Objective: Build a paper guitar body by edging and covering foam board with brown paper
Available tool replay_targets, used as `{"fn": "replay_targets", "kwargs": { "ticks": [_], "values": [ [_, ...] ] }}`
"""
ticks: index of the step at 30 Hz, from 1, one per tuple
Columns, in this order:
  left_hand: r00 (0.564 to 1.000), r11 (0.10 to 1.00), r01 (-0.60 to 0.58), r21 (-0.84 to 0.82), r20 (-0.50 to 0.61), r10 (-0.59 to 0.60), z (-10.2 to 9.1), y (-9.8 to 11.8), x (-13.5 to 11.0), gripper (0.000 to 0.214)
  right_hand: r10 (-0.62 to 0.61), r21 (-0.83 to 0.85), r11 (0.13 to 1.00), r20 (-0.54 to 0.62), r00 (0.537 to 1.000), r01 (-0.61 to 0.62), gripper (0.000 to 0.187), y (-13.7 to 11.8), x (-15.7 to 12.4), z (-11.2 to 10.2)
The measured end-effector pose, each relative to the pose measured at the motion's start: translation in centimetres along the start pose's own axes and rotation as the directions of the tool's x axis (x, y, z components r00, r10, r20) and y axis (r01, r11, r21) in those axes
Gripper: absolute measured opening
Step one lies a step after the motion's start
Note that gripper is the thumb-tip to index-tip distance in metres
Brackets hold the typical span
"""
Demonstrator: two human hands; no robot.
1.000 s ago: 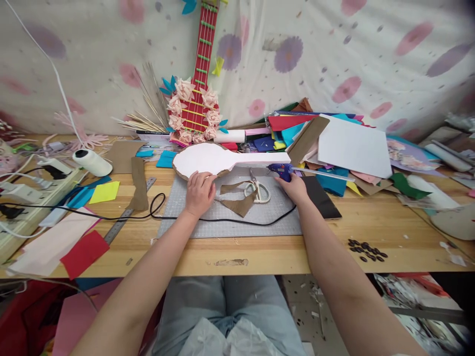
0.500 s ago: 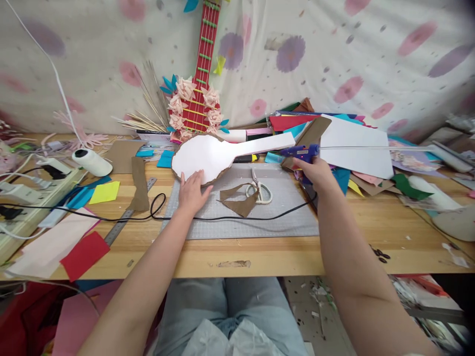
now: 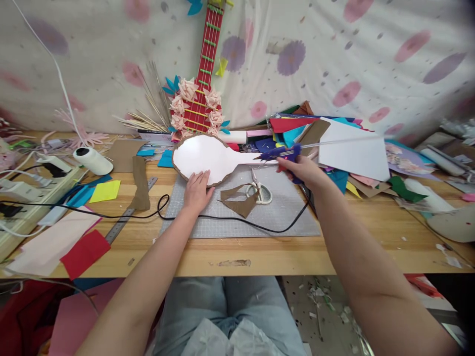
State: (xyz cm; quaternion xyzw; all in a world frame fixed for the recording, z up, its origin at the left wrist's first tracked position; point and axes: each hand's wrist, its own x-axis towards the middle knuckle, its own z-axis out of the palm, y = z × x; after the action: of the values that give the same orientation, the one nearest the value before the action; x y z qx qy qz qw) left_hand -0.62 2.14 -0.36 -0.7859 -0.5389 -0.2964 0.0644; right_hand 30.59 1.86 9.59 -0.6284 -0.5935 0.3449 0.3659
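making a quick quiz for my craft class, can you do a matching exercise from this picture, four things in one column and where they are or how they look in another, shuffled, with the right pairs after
Things
1. glue gun
2. scissors
3. white guitar-shaped piece
4. red guitar

Place or state
A. under the fingers of the left hand
B. upright at the back, trimmed with pale pink flowers
C. gripped in the right hand
D. white-handled, lying on the grey mat

Right pairs
1-C, 2-D, 3-A, 4-B
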Motion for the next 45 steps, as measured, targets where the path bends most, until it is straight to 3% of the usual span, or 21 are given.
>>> {"fn": "replay_targets", "kwargs": {
  "ticks": [3, 6, 10, 21, 30, 45],
  "values": [
    [1.0, 1.0, -0.004, -0.004, -0.008, 0.004, 0.2, -0.2, 0.1, 0.054, -0.018, -0.171, 0.984, 0.183, 0.983, 0.05, 0.039, -1.9, 0.5, 3.3],
    [1.0, 1.0, -0.001, 0.004, -0.01, 0.001, 0.3, -0.4, 0.1, 0.053, -0.041, -0.189, 0.978, 0.258, 0.965, 0.092, 0.036, -3.5, 1.3, 6.0],
    [1.0, 1.0, 0.004, 0.022, -0.021, -0.004, 0.3, -0.3, 0.0, 0.051, -0.051, -0.232, 0.963, 0.333, 0.942, 0.134, 0.039, -4.2, 2.6, 7.6],
    [0.999, 0.998, 0.029, 0.064, -0.02, -0.028, 0.4, 0.1, 0.4, 0.051, -0.019, -0.257, 0.956, 0.423, 0.906, 0.14, 0.042, -4.3, 3.7, 8.9],
    [0.997, 0.999, 0.048, 0.024, -0.057, -0.046, 0.0, 0.6, 0.4, 0.042, -0.057, -0.209, 0.966, 0.404, 0.913, 0.153, 0.043, -3.6, 3.8, 8.1],
    [0.995, 0.994, 0.059, 0.093, -0.091, -0.05, 1.0, 0.6, 1.0, 0.052, -0.003, -0.347, 0.92, 0.455, 0.89, 0.181, 0.042, -4.4, 4.4, 9.2]
  ]
}}
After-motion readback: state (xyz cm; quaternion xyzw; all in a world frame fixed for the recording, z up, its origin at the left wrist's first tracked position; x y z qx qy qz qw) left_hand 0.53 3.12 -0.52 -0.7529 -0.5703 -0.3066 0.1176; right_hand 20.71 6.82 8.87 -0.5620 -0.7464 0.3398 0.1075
